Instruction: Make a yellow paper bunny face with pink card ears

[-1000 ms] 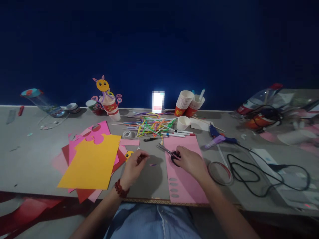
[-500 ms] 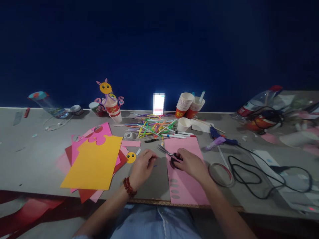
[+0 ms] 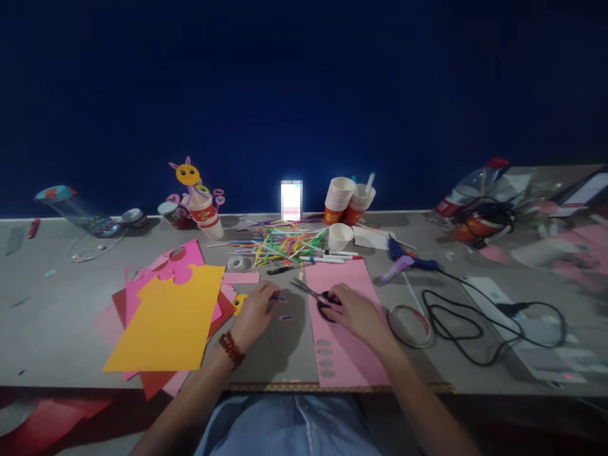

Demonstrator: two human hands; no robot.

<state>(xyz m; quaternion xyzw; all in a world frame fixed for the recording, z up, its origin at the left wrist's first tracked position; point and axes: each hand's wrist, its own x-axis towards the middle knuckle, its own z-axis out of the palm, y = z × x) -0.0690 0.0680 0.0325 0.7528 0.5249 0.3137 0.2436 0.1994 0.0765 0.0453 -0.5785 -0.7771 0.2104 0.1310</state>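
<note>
My right hand (image 3: 356,311) is closed round the black handles of the scissors (image 3: 314,293), whose blades point up and left over the pink sheet (image 3: 354,354) with several oval holes. My left hand (image 3: 256,311), with a beaded bracelet on the wrist, has its fingertips pinched by a small dark piece (image 3: 281,298). A small purplish piece (image 3: 285,318) lies on the table to the right of it. Just left of my left hand is a yellow face disc (image 3: 239,304), partly hidden.
Yellow paper (image 3: 166,323) lies on pink and red sheets at left. Colourful pipe cleaners (image 3: 289,244), stacked cups (image 3: 338,201) and a lit phone (image 3: 291,201) stand or lie behind. A glue gun (image 3: 413,258), tape roll (image 3: 409,326) and black cable (image 3: 456,326) are at right.
The whole view has shifted, with objects now further left. A dark piece now shows at my left fingertips, and a purplish piece is more visible on the table. The scissors remain in my right hand.
</note>
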